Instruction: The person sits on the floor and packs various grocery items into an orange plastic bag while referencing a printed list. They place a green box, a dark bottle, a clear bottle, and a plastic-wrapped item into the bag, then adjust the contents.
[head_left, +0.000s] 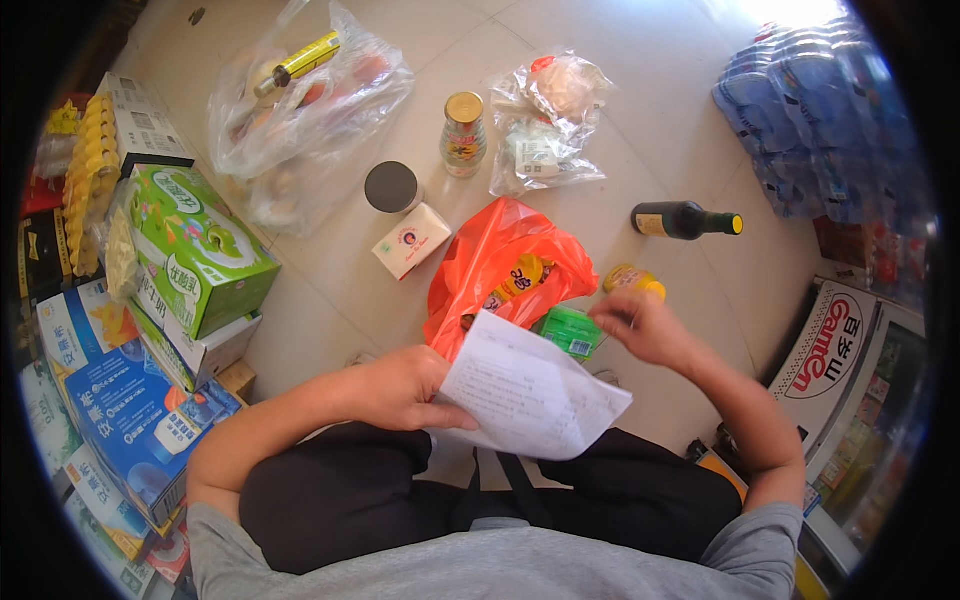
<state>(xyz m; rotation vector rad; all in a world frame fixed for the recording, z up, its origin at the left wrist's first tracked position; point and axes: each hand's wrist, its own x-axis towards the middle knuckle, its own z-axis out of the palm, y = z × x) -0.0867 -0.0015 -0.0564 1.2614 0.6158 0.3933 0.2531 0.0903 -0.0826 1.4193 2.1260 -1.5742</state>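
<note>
Pinched in my left hand (409, 390) is a printed sheet of paper (532, 390), held above my lap. My right hand (637, 322) hovers beside a green package (568, 332), with its fingers apart and nothing seen in them. Behind that hand lies a yellow container (628, 277). A red plastic bag (480, 262) stands open, showing yellow packages (519, 277) inside. Left of it are a white box (412, 240) and a dark-lidded container (391, 187). A glass jar with a gold lid (463, 135) stands beyond. A dark bottle (675, 220) lies on its side to the right.
A clear plastic bag (300, 135) with a yellow-labelled bottle (300, 64) on it lies at the back left. Clear packets (547, 142) lie behind the red bag. Stacked cartons (202, 255) and egg trays (94, 180) line the left. Bottled-water packs (817, 112) and a Ganten cooler (825, 345) flank the right.
</note>
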